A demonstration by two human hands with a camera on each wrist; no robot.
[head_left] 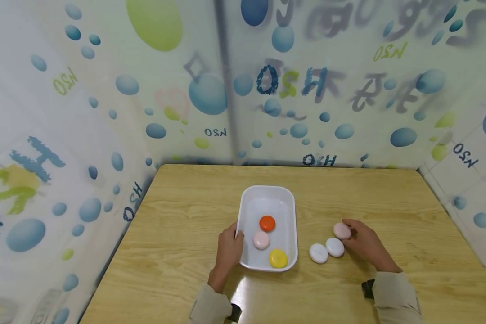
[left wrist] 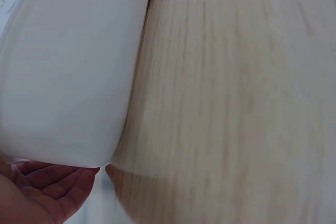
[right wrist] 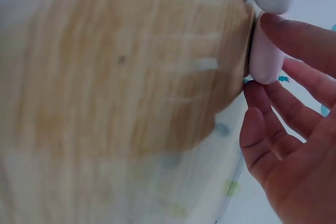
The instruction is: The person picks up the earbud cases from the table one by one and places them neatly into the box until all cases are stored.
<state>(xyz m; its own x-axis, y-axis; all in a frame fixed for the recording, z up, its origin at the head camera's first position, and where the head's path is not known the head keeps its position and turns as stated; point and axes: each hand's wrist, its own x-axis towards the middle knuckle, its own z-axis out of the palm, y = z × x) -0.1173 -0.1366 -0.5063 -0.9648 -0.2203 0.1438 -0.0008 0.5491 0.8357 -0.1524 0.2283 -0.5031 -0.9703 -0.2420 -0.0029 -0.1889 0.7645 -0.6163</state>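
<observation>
A white rectangular tray point(head_left: 267, 202) stands on the table with a red disc point(head_left: 267, 223), a pale pink disc point(head_left: 261, 240) and a yellow disc point(head_left: 278, 258) inside. My left hand point(head_left: 229, 245) grips its left side, thumb over the rim; in the left wrist view, curled fingers point(left wrist: 58, 184) sit against the tray's outer wall point(left wrist: 68, 72). To the right of the tray, my right hand point(head_left: 366, 243) pinches another pale pink rounded disc point(head_left: 342, 231) at table level, its thumb and fingers around the edge. Two white discs point(head_left: 318, 253) lie beside it, close together.
The wooden table point(head_left: 194, 198) meets a wall point(head_left: 267, 112) with blue and green dots and mirrored lettering at the back. Patterned walls also flank it left and right. Dark bands point(head_left: 368, 289) circle both wrists.
</observation>
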